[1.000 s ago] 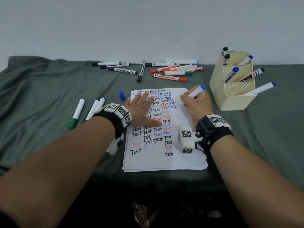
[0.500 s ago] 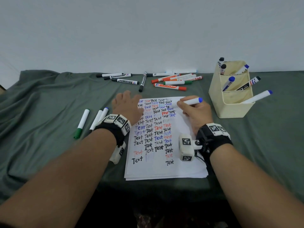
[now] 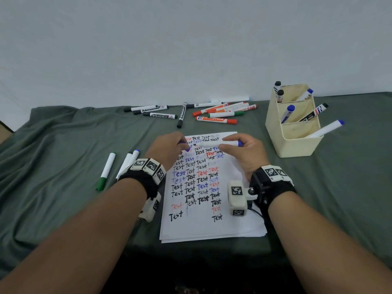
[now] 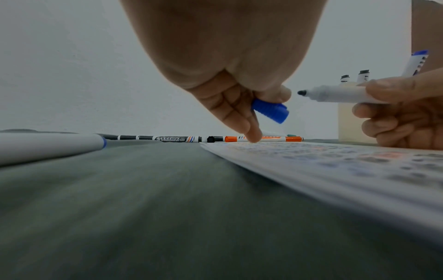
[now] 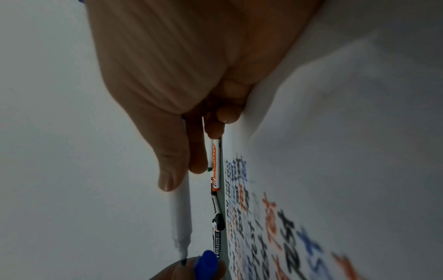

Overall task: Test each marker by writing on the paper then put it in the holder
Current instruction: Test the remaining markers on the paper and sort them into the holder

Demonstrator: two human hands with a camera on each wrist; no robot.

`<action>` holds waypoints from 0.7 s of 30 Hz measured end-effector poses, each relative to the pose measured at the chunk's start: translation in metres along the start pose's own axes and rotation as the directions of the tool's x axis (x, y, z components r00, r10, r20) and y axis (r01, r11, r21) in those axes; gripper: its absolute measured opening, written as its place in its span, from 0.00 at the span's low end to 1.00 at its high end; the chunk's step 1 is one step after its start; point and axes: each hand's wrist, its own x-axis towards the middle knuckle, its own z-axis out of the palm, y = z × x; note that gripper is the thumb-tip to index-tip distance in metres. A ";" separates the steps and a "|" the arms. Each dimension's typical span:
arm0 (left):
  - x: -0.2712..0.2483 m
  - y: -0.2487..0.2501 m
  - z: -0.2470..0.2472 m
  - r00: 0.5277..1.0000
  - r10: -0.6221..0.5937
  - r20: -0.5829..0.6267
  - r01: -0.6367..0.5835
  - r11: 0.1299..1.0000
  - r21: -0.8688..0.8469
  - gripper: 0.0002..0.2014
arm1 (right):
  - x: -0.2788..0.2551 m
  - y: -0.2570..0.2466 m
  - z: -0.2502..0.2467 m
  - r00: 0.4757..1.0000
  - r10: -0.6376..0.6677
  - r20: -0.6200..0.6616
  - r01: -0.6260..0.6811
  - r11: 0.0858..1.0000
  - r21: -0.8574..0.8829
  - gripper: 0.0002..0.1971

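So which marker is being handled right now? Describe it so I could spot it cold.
Start at the white paper covered in "Test" words, mid-table. Above its far end the right hand holds a white marker level, its bare dark tip pointing at the left hand, which pinches a loose blue cap. It is the only uncapped marker; the others lie capped on the cloth or stand in the cream holder.

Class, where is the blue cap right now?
The blue cap is pinched in the left hand, held above the top of the paper, just off the tip of the marker in the right hand.
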 end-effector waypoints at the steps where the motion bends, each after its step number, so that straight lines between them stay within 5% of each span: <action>1: -0.002 0.001 0.000 1.000 0.010 0.002 -0.010 1.000 -0.030 0.05 | 0.000 0.000 0.001 1.000 0.006 0.009 -0.006 1.000 0.012 0.12; 21: -0.011 0.008 0.002 0.995 0.098 0.012 -0.095 0.980 -0.174 0.09 | 0.005 0.004 -0.002 0.999 0.023 0.024 -0.021 0.998 -0.063 0.11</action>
